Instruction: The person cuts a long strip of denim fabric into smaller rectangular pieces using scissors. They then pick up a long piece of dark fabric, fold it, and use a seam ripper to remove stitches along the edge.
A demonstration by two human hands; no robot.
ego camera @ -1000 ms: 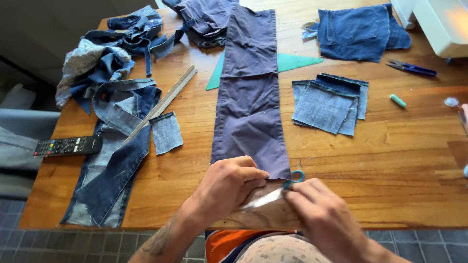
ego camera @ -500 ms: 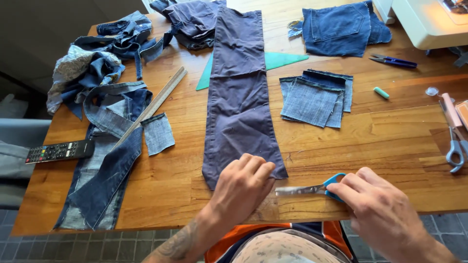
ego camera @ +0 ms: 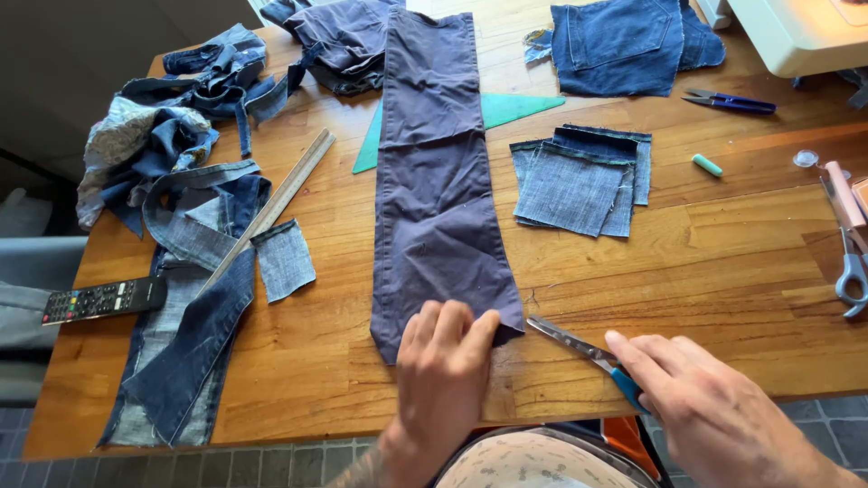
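Scissors [ego camera: 579, 348] sit gripped in the right hand [ego camera: 714, 407]; left hand [ego camera: 443, 366] presses flat, fingers together, on purple cloth [ego camera: 434, 181].

A long strip of purple-grey fabric [ego camera: 438, 181] lies flat along the middle of the frame, creased across in places, its near end at lower centre on the bench. Just right of that near end lie scissors [ego camera: 579, 348] with silver blades and a blue handle, tips pointing at the fabric's lower right corner.
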